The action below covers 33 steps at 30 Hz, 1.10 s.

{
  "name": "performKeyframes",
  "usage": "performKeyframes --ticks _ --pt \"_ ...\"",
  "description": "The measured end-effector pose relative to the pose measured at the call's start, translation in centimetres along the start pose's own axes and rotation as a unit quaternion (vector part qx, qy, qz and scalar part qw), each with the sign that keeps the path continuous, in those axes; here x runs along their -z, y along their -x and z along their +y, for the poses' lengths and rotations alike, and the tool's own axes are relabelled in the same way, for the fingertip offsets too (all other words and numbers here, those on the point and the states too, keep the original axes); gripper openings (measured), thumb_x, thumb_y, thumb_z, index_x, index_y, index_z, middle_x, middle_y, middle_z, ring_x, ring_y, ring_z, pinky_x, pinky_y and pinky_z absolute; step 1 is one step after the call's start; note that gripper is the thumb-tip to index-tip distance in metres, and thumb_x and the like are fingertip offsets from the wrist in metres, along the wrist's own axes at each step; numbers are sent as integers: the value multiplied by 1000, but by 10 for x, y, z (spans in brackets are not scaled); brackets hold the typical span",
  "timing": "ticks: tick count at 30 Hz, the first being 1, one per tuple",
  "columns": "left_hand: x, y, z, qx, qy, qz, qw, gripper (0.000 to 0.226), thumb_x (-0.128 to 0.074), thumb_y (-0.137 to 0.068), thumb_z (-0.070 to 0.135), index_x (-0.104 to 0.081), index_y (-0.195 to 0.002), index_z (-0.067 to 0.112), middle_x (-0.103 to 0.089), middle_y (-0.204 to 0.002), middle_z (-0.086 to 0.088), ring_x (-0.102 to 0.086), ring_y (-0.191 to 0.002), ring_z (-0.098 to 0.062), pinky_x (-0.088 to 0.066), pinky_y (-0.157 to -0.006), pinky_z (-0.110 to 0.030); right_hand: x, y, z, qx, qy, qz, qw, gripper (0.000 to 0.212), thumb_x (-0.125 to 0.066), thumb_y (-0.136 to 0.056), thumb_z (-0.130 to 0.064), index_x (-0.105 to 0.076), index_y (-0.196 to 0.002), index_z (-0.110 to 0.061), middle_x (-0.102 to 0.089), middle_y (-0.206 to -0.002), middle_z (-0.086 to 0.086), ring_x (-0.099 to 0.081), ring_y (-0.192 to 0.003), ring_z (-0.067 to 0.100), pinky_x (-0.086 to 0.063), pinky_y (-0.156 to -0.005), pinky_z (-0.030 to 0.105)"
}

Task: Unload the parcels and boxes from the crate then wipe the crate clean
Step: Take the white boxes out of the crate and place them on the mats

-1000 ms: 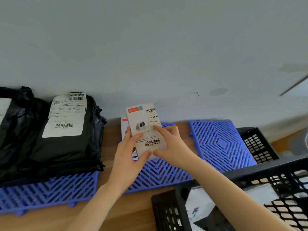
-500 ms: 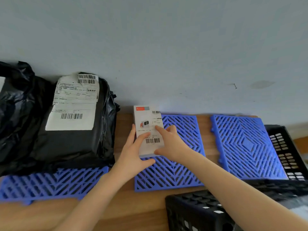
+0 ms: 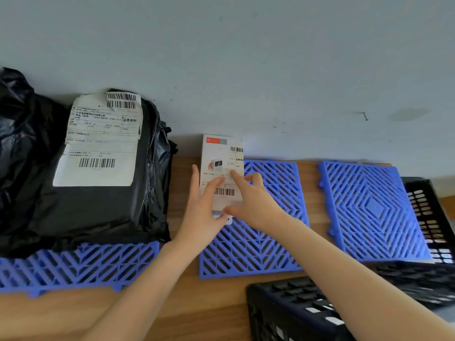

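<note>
A small white box (image 3: pixel 221 156) with barcode labels stands upright against the wall at the back left corner of the middle blue mat (image 3: pixel 258 242). My left hand (image 3: pixel 199 217) holds its left edge, thumb across the front. My right hand (image 3: pixel 253 203) pinches it, index finger on the front and thumb at the bottom edge. A sliver of another white box (image 3: pixel 228 219) shows below it. The black crate (image 3: pixel 290 306) is at the bottom right, under my right forearm; its inside is out of view.
A black bagged parcel (image 3: pixel 98 207) with a white shipping label leans on the wall at the left, beside another black bag (image 3: pixel 19 143), over a blue mat (image 3: pixel 73 267). A third blue mat (image 3: pixel 374 207) and a second black crate (image 3: pixel 426 212) lie right.
The white box has gone down and back until it stands against the wall on the mat. Both hands stay on it. The view has shifted, so the crate shows less.
</note>
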State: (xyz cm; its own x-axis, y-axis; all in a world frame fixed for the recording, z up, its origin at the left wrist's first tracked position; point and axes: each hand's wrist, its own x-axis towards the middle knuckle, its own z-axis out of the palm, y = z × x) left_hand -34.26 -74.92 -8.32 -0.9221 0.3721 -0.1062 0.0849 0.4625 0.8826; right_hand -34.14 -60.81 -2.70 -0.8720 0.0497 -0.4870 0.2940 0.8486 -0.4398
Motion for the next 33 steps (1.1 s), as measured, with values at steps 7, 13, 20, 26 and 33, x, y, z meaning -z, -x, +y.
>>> performKeyframes --ticks 7,13,20,26,33 --pt "-11 48 5 -17 -102 54 993 84 -64 -93 22 -10 -156 27 25 -160 12 9 -146 2 -4 -109 -3 12 16 -6 69 127 -41 989 82 -61 -91 -21 -9 -154 -25 1 -162 -3 -31 -139 29 -40 -107 39" --pt "-11 54 6 21 -211 -44 976 104 -60 -94 36 30 -145 26 53 -144 5 21 -149 -21 -3 -119 -28 5 19 -6 90 260 -65 959 76 -56 -93 -15 -10 -153 -17 1 -162 -5 -24 -136 26 -40 -107 41" --pt "6 57 27 38 -199 -40 978 87 -59 -95 36 1 -157 22 25 -161 -1 15 -150 -22 -4 -121 -34 33 37 -10 81 165 -59 981 74 -57 -93 -23 -16 -154 -18 -9 -162 2 -21 -145 23 -27 -114 36" --pt "23 88 89 -51 -101 84 990 62 -63 -93 23 -35 -148 23 -41 -144 0 -39 -133 -14 -39 -103 -25 90 119 -8 115 57 90 988 44 -59 -92 -22 -52 -135 -21 -58 -130 1 -55 -118 17 -39 -101 27" --pt "5 158 189 -179 -32 155 971 48 -59 -89 22 -49 -136 24 -59 -123 9 -55 -115 -5 -45 -102 -31 107 234 35 147 4 187 971 23 -57 -90 -20 -70 -109 -25 -65 -81 -7 -55 -69 5 -43 -72 16"
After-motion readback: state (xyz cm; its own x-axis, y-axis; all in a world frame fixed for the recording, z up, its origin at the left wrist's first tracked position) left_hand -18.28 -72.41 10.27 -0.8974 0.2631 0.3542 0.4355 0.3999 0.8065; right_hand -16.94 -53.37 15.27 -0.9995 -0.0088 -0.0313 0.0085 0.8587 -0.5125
